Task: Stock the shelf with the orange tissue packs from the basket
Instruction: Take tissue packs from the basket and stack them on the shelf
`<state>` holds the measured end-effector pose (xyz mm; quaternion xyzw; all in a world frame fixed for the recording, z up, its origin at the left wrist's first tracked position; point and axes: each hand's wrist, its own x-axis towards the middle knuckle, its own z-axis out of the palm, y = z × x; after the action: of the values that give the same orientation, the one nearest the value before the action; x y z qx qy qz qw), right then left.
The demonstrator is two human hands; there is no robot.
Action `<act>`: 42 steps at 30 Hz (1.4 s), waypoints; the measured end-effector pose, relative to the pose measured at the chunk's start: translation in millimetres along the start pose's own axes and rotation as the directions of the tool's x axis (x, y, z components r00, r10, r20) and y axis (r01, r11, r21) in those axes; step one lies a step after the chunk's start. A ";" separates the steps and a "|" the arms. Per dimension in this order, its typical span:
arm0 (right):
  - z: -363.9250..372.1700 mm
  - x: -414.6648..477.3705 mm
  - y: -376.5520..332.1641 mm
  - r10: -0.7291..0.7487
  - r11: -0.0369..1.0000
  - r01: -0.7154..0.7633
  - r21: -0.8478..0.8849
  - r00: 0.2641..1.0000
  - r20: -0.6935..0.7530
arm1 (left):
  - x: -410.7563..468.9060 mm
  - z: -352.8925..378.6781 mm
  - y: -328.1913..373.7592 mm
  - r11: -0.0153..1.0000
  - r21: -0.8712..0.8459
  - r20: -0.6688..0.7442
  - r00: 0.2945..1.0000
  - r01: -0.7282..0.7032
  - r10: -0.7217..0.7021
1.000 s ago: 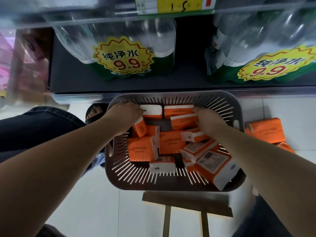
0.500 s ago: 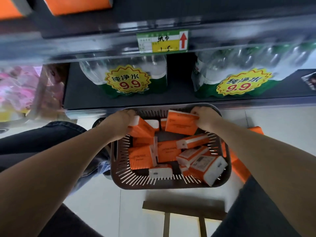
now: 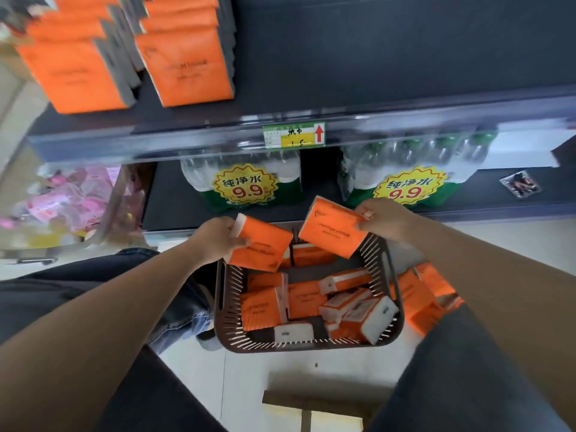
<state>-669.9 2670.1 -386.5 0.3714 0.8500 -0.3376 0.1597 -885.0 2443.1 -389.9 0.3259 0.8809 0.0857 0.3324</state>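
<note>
Holding loose tissue packs (image 3: 307,302), the slotted basket (image 3: 226,307) lies nearest. Over its far rim the left hand (image 3: 215,241) grips one orange pack (image 3: 265,246); the right hand (image 3: 386,219) pinches a second pack (image 3: 333,232). Farthest, stacked packs (image 3: 187,67) fill the upper shelf (image 3: 405,123) at its left.

Tissue packs (image 3: 333,232) in my fingers (image 3: 363,226): orange faces, white ends. Basket (image 3: 311,346) under my fingers: dark brown, slotted. Beyond fingers, bottle packs (image 3: 293,194) green, starburst labels (image 3: 246,187) yellow, red numerals. Shelf (image 3: 389,57) above: black.

two held tissue packs (image 3: 263,244) (one basket (image 3: 232,322))
</note>
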 end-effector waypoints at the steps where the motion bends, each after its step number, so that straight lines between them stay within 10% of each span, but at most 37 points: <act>1: -4.7 -4.9 -2.7 -0.003 1.000 0.003 0.014 1.000 -0.006 | -2.7 -3.5 0.7 1.000 -0.020 -0.010 1.000 0.013 -0.013; 12: -41.0 -54.2 -20.7 -0.036 0.922 0.056 0.384 0.998 -0.058 | -41.8 -36.6 27.0 0.898 -0.439 -0.064 0.998 -0.010 -0.021; 42: -96.6 -117.9 -102.3 -0.428 0.854 0.401 0.332 0.904 0.008 | -84.2 -119.0 112.4 0.889 -0.410 0.014 0.973 -0.206 0.232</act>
<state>-668.2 2624.5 -208.6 0.1865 0.8360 -0.5132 0.0546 -855.5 2484.7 -212.9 0.3494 0.7906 0.2932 0.4086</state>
